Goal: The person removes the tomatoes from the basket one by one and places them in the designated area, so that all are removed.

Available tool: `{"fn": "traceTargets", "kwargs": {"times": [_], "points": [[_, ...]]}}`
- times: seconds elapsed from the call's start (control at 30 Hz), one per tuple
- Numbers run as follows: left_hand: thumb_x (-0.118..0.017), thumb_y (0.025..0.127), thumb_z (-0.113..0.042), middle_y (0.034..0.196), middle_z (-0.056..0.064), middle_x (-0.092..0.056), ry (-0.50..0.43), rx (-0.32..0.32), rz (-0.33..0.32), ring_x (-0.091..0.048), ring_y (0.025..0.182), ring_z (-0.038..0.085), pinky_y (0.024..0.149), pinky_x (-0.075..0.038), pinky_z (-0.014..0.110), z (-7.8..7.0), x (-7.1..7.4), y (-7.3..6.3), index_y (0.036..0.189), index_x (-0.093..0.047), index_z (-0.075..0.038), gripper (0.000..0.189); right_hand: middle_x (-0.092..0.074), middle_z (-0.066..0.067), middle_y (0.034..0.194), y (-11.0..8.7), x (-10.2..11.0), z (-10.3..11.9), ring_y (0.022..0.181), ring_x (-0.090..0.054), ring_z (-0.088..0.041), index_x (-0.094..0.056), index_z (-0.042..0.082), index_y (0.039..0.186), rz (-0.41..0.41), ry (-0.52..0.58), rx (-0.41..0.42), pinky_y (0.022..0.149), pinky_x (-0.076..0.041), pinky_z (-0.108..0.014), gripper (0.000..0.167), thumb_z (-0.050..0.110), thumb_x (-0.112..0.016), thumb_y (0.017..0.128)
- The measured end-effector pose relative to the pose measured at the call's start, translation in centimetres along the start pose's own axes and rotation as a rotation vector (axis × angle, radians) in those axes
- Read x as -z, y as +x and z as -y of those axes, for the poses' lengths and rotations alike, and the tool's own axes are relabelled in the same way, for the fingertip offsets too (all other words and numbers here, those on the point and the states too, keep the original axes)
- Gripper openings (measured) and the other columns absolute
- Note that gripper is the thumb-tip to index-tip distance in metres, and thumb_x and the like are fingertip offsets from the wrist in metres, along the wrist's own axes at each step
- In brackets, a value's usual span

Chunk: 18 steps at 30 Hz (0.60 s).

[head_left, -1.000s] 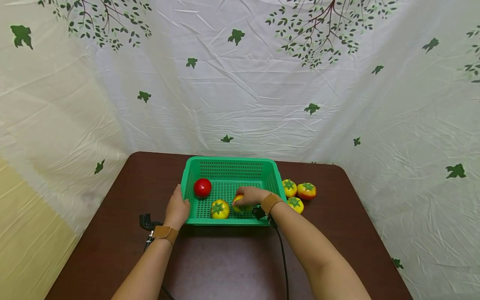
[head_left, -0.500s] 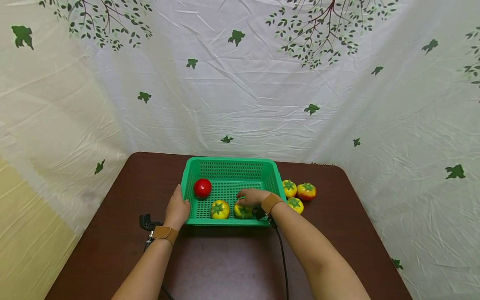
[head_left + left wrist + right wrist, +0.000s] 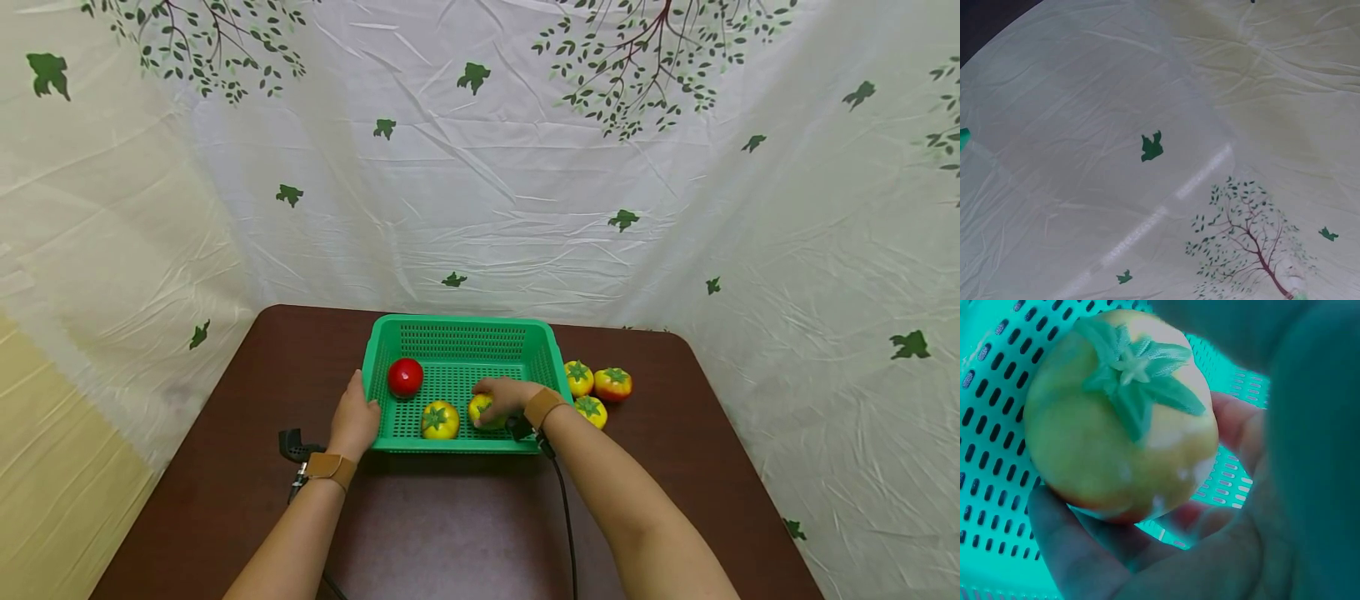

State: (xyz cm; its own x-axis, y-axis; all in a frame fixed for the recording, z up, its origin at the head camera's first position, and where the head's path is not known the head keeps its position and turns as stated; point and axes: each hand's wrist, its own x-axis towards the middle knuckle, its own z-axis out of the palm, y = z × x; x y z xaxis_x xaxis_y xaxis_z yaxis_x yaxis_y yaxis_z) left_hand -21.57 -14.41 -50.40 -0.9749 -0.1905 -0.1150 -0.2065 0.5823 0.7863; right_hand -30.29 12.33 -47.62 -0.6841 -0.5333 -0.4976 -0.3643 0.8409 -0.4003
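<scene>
Inside the green basket (image 3: 465, 325), my right hand (image 3: 506, 396) holds a yellow tomato (image 3: 1116, 419), its fingers and thumb curled around the sides. The tomato has a pointed green calyx on top and a red tint low down; in the head view the hand partly covers it. My left hand (image 3: 355, 421) grips the basket's left side, thumb by the rim and fingers along the outside. A second yellow tomato (image 3: 440, 419) lies left of the held one, and a smooth red round fruit (image 3: 405, 377) sits farther back on the left.
Right of the basket, three yellow and red tomatoes, one of them redder (image 3: 613, 384), sit on the dark brown table (image 3: 450, 517). A cable (image 3: 567, 517) runs down from the right wrist camera. White cloth (image 3: 510, 167) printed with leaves hangs behind the table.
Half a second ago the right hand's fingers were loosened over the tomato; now they are around it. The tomato's calyx has turned upward since a second ago. The left hand stays put.
</scene>
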Motion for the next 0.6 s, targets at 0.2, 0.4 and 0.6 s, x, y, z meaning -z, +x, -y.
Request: {"fn": "traceTargets", "kwargs": {"times": [0.2, 0.4, 0.6], "points": [[-0.042, 0.102, -0.006, 0.162, 0.029, -0.024, 0.000, -0.004, 0.003, -0.028, 0.148, 0.047, 0.120, -0.028, 0.062, 0.12, 0.12, 0.15, 0.159, -0.009, 0.005, 0.066, -0.052, -0.016, 0.143, 0.03, -0.06, -0.04, 0.091, -0.058, -0.020, -0.040, 0.012, 0.153, -0.019, 0.018, -0.026, 0.073, -0.052, -0.030, 0.074, 0.018, -0.076, 0.089], [-0.042, 0.102, -0.007, 0.161, 0.030, -0.025, -0.002, -0.010, -0.005, -0.029, 0.148, 0.047, 0.119, -0.029, 0.062, 0.29, 0.19, 0.30, 0.159, -0.010, 0.005, 0.066, -0.049, -0.016, 0.152, -0.10, 0.10, 0.21, 0.136, -0.050, -0.034, -0.047, 0.003, 0.148, -0.101, -0.046, 0.041, 0.111, -0.046, -0.048, 0.062, 0.013, -0.071, 0.092], [-0.041, 0.102, -0.006, 0.161, 0.030, -0.025, -0.003, -0.015, 0.000, -0.029, 0.147, 0.048, 0.119, -0.029, 0.063, 0.38, 0.22, 0.27, 0.159, -0.010, 0.005, 0.066, -0.045, -0.013, 0.156, 0.16, -0.08, 0.11, 0.144, -0.042, -0.035, -0.044, 0.007, 0.151, -0.092, 0.027, 0.031, 0.116, -0.041, -0.050, 0.060, 0.013, -0.066, 0.096]]}}
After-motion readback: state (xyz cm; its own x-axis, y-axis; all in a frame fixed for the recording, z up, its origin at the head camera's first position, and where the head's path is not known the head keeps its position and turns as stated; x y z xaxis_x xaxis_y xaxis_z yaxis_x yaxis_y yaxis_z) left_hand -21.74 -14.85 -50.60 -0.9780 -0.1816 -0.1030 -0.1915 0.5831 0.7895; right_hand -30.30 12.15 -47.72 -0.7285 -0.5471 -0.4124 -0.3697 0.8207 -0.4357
